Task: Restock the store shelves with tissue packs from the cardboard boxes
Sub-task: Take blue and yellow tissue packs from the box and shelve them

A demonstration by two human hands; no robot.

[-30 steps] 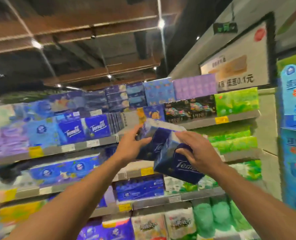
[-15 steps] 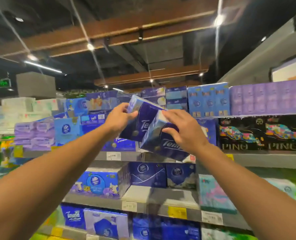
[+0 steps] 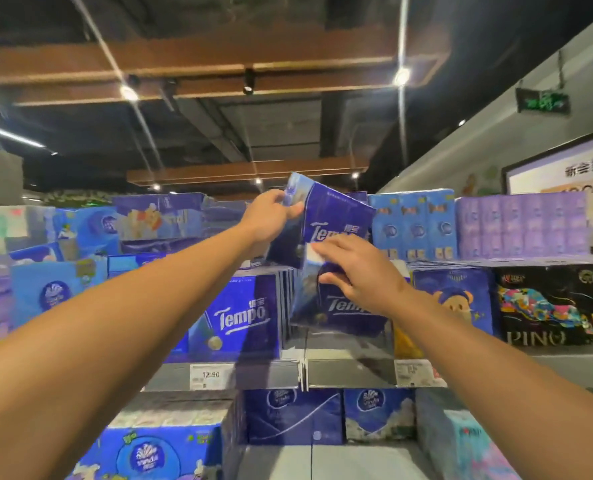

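Note:
Two dark blue Tempo tissue packs are raised in front of the upper shelf. My left hand (image 3: 271, 216) grips the top left corner of the upper tissue pack (image 3: 333, 216), which is tilted. Below it, my right hand (image 3: 357, 271) holds the lower tissue pack (image 3: 336, 313), whose bottom edge hangs just above the grey shelf board (image 3: 350, 365) in a gap. A row of matching Tempo packs (image 3: 239, 317) stands on the same shelf directly left of that gap.
Light blue packs (image 3: 413, 223) and purple packs (image 3: 520, 223) fill the top shelf to the right. Black PINO packs (image 3: 544, 306) stand right of the gap. A price tag (image 3: 211, 375) sits on the shelf rail. More blue packs (image 3: 295, 417) line the shelf below.
Both hands have carried the two packs up and closer to the shelf. The lower pack now hangs over the gap beside the Tempo row. The camera has tilted up and moved nearer.

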